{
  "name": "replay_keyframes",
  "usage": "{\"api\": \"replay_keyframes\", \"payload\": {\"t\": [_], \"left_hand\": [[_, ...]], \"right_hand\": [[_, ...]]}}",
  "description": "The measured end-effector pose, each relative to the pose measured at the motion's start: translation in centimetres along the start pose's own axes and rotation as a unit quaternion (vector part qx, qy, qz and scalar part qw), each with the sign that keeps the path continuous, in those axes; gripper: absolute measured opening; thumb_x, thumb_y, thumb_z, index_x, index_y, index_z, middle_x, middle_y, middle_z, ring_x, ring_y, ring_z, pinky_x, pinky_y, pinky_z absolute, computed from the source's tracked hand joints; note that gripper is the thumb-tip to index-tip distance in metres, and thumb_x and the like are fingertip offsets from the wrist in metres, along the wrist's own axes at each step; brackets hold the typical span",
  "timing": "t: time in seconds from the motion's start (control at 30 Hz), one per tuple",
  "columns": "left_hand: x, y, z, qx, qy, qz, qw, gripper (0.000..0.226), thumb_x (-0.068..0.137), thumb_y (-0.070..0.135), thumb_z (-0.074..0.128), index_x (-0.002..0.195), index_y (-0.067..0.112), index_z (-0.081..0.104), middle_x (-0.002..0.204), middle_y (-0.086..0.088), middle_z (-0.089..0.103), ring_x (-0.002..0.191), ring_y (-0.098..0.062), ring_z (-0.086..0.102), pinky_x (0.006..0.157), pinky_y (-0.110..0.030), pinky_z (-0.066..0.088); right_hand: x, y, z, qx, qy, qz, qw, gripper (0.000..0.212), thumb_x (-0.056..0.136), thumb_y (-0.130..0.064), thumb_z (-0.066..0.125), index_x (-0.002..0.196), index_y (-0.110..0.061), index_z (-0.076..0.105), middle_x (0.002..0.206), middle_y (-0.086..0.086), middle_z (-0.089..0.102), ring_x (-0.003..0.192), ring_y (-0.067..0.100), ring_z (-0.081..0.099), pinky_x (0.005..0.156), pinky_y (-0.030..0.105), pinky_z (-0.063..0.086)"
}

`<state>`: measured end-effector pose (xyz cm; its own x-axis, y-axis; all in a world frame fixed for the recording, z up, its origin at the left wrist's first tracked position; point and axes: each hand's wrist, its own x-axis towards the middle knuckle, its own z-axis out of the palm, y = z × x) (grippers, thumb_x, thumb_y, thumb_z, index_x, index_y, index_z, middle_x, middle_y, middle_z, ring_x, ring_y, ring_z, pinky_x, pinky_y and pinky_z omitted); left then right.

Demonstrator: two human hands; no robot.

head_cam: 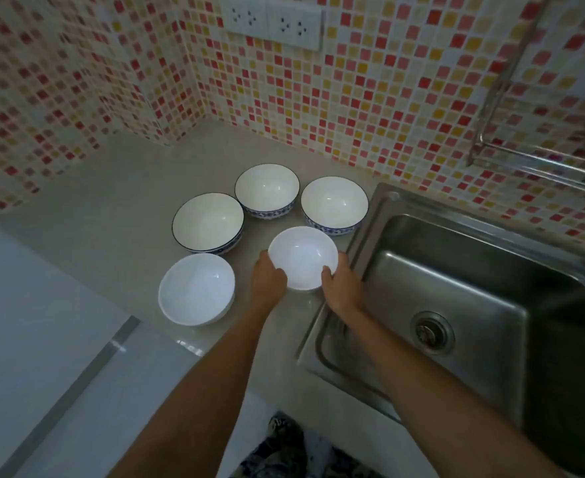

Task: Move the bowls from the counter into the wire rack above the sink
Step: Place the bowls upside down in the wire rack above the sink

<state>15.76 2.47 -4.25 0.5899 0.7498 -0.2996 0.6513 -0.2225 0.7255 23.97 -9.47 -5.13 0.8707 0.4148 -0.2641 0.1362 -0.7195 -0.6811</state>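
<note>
The person is standing at the tabletop and holding a plain white bowl between both hands. The left hand is pressing against the bowl's left side, and the right hand is pressing against its right side, each grip closing on the rim with a thumb over the edge. Whether the bowl is touching the tabletop or hanging just above it cannot be told.

Hazards, as a judgement: the glazed surface is smooth and offering little friction, so a loose grip is risking a slip onto the tabletop or into the steel sink just beside it. The wire rack is sitting up and to the right, partly out of view, so a misjudged lift is risking a knock against its bars.

Four more bowls are waiting on the tabletop: a second plain white bowl near the left hand, and three blue-rimmed bowls behind. All are round, deep and glossy. The sink is brushed metal; the wall is carrying small square tiles.
</note>
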Motion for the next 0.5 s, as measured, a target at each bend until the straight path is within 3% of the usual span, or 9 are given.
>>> {"api": "replay_keyframes", "payload": {"t": [0.17,0.37,0.5], "left_hand": [[-1.1,0.3,1.4,-0.102,-0.018,-0.025,0.994,0.041,0.089,0.003,0.046,0.128,-0.004,0.040,0.130,-0.025,0.051,0.116,-0.039,0.051,0.087,-0.035,0.043],[-3.7,2.7,4.5,-0.187,-0.112,-0.021,0.976,0.043,0.098,0.029,0.043,0.133,0.005,0.039,0.133,-0.014,0.048,0.113,-0.027,0.051,0.090,-0.033,0.043],[-5.1,7.4,6.4,-0.238,-0.194,-0.009,0.952,0.050,0.097,0.048,0.034,0.136,0.017,0.031,0.128,-0.004,0.049,0.111,-0.025,0.054,0.094,-0.040,0.050]], "right_hand": [[-0.9,1.9,-1.2,0.027,0.034,0.021,0.999,0.040,0.095,-0.017,0.043,0.134,-0.010,0.045,0.127,0.022,0.059,0.111,0.042,0.056,0.092,0.045,0.049],[-3.4,5.0,-5.5,0.048,0.087,0.046,0.994,0.036,0.095,-0.018,0.040,0.130,-0.013,0.049,0.121,0.017,0.062,0.104,0.037,0.058,0.086,0.043,0.050],[-4.9,6.7,-9.4,0.057,0.141,0.072,0.986,0.038,0.097,-0.020,0.039,0.134,-0.014,0.046,0.122,0.015,0.061,0.104,0.034,0.058,0.086,0.046,0.052]]}}
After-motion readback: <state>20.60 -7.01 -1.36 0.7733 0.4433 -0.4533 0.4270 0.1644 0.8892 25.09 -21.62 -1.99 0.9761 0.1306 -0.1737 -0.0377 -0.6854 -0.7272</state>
